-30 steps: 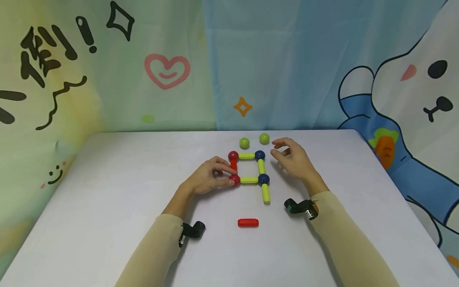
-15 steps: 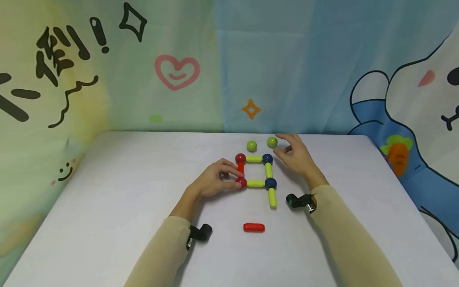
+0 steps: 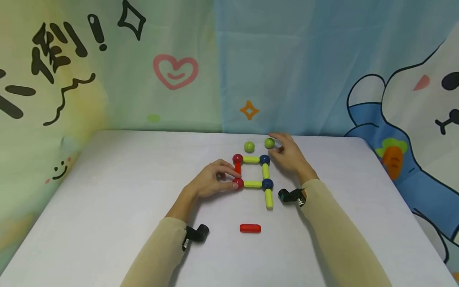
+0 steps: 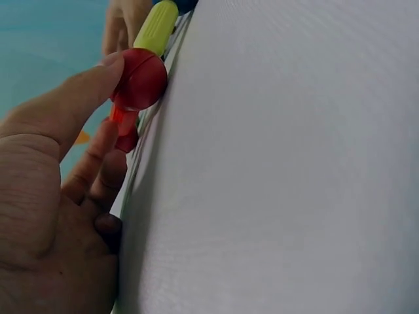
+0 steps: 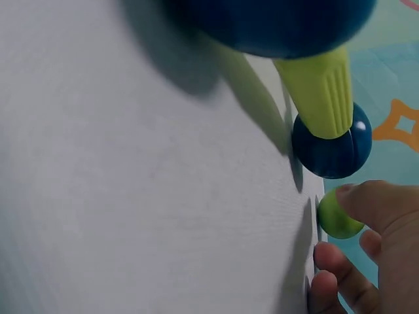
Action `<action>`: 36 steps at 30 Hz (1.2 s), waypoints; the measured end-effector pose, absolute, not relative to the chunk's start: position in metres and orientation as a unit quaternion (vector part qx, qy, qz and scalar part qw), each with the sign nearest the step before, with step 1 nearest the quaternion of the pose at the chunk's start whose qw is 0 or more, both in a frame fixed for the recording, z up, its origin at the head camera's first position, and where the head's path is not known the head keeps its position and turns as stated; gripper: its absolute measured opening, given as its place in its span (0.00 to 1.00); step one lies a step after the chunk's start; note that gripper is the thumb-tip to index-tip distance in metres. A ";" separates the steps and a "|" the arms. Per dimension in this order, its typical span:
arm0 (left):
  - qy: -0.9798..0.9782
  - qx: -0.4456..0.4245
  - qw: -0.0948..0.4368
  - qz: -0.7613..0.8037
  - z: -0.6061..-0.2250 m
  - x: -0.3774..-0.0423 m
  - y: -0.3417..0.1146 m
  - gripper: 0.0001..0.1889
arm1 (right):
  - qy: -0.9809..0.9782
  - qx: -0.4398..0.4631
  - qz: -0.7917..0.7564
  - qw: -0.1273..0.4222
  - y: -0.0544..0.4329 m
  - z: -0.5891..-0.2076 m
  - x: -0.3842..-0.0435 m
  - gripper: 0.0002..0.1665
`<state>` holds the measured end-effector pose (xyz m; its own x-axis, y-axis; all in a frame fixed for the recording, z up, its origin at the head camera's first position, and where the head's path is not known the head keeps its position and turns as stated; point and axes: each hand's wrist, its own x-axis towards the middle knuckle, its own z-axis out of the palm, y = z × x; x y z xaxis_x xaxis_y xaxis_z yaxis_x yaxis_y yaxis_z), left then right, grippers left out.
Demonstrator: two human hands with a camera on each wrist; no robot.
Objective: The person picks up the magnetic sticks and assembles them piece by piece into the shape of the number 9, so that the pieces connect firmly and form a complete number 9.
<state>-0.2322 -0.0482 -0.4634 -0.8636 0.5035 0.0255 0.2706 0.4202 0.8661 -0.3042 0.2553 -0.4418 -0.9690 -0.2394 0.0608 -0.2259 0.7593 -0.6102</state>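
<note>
A flat square frame of magnetic rods and balls lies on the white table. My left hand (image 3: 212, 178) pinches its near-left red ball (image 4: 143, 80) with the thumb, while a fingertip touches the red rod (image 3: 238, 169). Blue balls (image 3: 264, 160) form the right corners, joined by a yellow-green rod (image 3: 265, 171). Another yellow-green rod (image 3: 269, 199) juts toward me from the near blue corner. Behind the frame, my right hand (image 3: 289, 154) has thumb and index finger spread on either side of a green ball (image 3: 269, 143); contact cannot be made out.
A second green ball (image 3: 249, 146) sits left of the first, near the table's back edge. A loose red rod (image 3: 250, 228) lies in front of the frame. A printed curtain (image 3: 172, 107) hangs behind the white table (image 3: 125, 191).
My right hand has moved left, bringing its thumb and index finger around the right-hand green ball. The left hand stays on the red corner. The head view has shifted slightly.
</note>
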 end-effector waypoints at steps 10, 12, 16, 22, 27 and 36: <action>0.829 0.236 0.119 0.493 -0.466 -0.231 -0.048 0.14 | 0.948 -0.128 -0.291 0.020 0.253 -0.444 -0.303 0.36; 0.829 0.234 0.120 0.494 -0.466 -0.230 -0.048 0.14 | 0.951 -0.129 -0.281 0.022 0.252 -0.445 -0.303 0.36; 0.832 0.234 0.116 0.489 -0.465 -0.230 -0.048 0.14 | 0.954 -0.119 -0.273 0.022 0.250 -0.447 -0.304 0.35; 0.838 0.234 0.111 0.480 -0.464 -0.230 -0.048 0.14 | 0.955 -0.112 -0.274 0.016 0.246 -0.446 -0.304 0.27; 0.839 0.232 0.109 0.481 -0.465 -0.229 -0.045 0.14 | 0.954 -0.121 -0.273 0.018 0.251 -0.441 -0.298 0.25; 0.853 0.242 0.087 0.453 -0.464 -0.225 -0.045 0.13 | 0.946 -0.128 -0.294 0.049 0.258 -0.437 -0.277 0.25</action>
